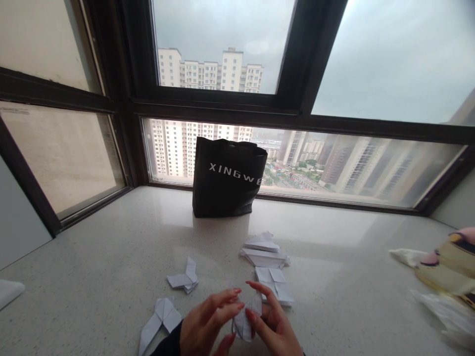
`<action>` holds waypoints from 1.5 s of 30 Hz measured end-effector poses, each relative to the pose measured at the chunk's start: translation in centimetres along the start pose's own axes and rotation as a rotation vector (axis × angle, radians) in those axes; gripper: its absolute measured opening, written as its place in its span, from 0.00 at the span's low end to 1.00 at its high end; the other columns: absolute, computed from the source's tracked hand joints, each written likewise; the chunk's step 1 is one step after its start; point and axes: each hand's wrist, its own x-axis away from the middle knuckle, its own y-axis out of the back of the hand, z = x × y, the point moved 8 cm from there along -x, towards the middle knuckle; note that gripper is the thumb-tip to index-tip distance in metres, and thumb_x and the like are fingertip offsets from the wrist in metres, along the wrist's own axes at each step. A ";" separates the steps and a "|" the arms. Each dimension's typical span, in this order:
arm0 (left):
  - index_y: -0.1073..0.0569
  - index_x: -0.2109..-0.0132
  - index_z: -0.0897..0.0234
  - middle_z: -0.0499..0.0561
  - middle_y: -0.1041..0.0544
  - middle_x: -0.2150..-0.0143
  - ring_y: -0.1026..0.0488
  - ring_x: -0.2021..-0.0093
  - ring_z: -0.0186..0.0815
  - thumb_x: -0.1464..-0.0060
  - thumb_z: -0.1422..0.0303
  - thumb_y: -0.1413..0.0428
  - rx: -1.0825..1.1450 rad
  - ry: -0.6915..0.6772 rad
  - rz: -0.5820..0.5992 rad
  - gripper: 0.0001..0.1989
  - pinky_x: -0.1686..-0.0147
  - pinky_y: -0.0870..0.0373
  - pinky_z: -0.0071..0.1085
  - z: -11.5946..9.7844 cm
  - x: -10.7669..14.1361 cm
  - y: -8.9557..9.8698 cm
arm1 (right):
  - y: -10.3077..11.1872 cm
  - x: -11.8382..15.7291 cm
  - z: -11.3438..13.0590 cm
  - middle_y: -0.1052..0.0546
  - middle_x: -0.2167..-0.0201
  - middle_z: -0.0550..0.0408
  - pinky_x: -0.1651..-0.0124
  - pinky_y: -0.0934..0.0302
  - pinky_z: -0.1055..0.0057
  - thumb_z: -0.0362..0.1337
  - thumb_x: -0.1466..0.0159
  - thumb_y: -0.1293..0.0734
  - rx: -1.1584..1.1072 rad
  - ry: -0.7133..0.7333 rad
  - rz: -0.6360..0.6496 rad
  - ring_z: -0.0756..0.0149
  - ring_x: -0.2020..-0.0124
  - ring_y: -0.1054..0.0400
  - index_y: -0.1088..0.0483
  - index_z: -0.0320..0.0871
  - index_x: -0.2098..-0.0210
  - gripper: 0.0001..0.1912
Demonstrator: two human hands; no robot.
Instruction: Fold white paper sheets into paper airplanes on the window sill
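My right hand (pixel 272 324) pinches a small folded white paper (pixel 243 324) between thumb and fingers, low in the middle of the view. Against the paper's left side rest the fingertips of my left hand (pixel 211 319), its fingers slightly apart and the thumb below. Just beyond my right hand lies a square folded paper (pixel 276 284), with a stack of pointed folded papers (pixel 263 249) behind it. To the left are a small angled paper piece (pixel 185 278) and a larger folded one (pixel 161 319), partly behind my left sleeve.
A black bag (pixel 228 183) with white lettering stands on the speckled white sill (pixel 111 262) near the window. At the right edge are a yellow and pink object (pixel 445 267) and crumpled clear plastic (pixel 441 311). A white item (pixel 10 291) lies far left.
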 end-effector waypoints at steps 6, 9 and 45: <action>0.36 0.55 0.66 0.59 0.33 0.55 0.39 0.54 0.45 0.51 0.64 0.54 -0.610 0.386 0.024 0.17 0.57 0.42 0.42 7.2 -0.8 4.5 | -0.7 0.4 -0.6 0.32 0.78 0.57 0.75 0.47 0.73 0.50 0.49 0.38 0.175 0.028 0.073 0.69 0.79 0.39 0.52 0.43 0.50 0.32; 0.31 0.63 0.67 0.60 0.32 0.59 0.39 0.56 0.50 0.57 0.55 0.51 -0.773 0.610 0.168 0.20 0.61 0.41 0.44 10.3 0.1 5.4 | -0.9 0.7 -0.7 0.33 0.77 0.58 0.74 0.46 0.72 0.45 0.48 0.38 0.305 0.078 0.110 0.70 0.79 0.40 0.54 0.45 0.49 0.31; 0.44 0.55 0.63 0.53 0.31 0.63 0.32 0.66 0.34 0.53 0.68 0.48 0.865 0.644 0.003 0.18 0.68 0.35 0.29 4.9 0.4 -3.8 | 0.5 0.3 1.3 0.33 0.76 0.58 0.72 0.43 0.71 0.40 0.47 0.37 0.142 0.120 -0.045 0.68 0.76 0.39 0.56 0.45 0.47 0.32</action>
